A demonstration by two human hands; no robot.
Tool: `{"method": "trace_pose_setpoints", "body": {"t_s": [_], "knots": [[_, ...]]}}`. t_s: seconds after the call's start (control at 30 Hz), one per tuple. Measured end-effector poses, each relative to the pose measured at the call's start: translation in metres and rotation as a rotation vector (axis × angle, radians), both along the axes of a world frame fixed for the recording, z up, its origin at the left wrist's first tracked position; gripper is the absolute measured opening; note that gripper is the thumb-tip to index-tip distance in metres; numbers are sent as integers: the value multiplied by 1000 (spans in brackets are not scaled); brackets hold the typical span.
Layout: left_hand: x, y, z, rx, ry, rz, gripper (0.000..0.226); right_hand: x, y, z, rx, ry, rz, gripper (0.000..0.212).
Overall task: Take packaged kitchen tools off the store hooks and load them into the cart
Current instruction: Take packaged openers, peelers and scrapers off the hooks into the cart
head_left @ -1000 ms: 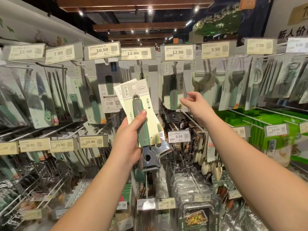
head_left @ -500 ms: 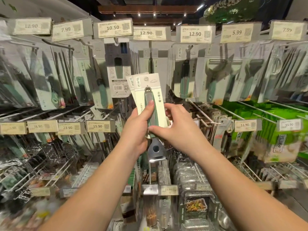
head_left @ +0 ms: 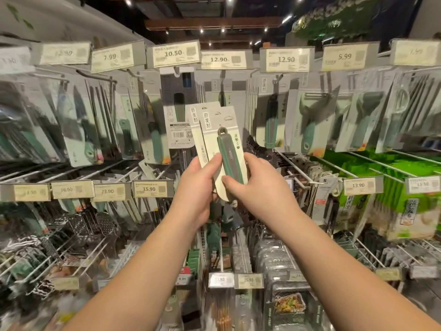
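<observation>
Clearly, both hands grip "厨美利" packaged tools (head_left: 216,137).

Dark ceiling across top of frame w/ wooden beams (head_left: 212,23) and small spotlights (head_left: 202,31). Upper left: pale sloped wall panel (head_left: 71,22). Upper right: green foliage decor (head_left: 334,17). Mid frame, a row of price tags (head_left: 175,54) runs left to right on rails; second row lower down. Wire hooks (head_left: 293,168) jut out at right centre. Bright green boxes (head_left: 372,168) at right.
</observation>
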State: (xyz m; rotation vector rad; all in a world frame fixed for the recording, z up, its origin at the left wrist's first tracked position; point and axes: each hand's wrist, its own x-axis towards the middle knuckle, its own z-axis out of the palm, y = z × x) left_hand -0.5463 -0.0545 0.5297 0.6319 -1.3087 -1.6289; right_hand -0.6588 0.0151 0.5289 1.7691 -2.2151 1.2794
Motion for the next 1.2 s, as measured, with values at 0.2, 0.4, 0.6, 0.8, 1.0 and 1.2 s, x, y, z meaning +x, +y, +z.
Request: {"method": "trace_pose_setpoints", "body": {"t_s": [0.2, 0.4, 0.6, 0.8, 1.0, 1.2], "knots": [[11, -6, 7, -61, 36, 25, 27, -6, -8, 10, -26, -37, -52, 40], [26, -20, 12, -103, 86, 132, 34, -12, -30, 34, -34, 20, -140, 64], [36, -27, 16, -92, 121, 127, 29, -12, -56, 55, -97, 17, -201, 54], [41, -34, 18, -120, 72, 84, 28, -13, -83, 56, -102, 34, -234, 49], [51, -45, 21, -138, 36, 43, 31, -13, -95, 51, -108, 15, -302, 60], [63, -54, 22, -119, 37, -21, 29, -7, -96, 52, -110, 19, -370, 52]]}}
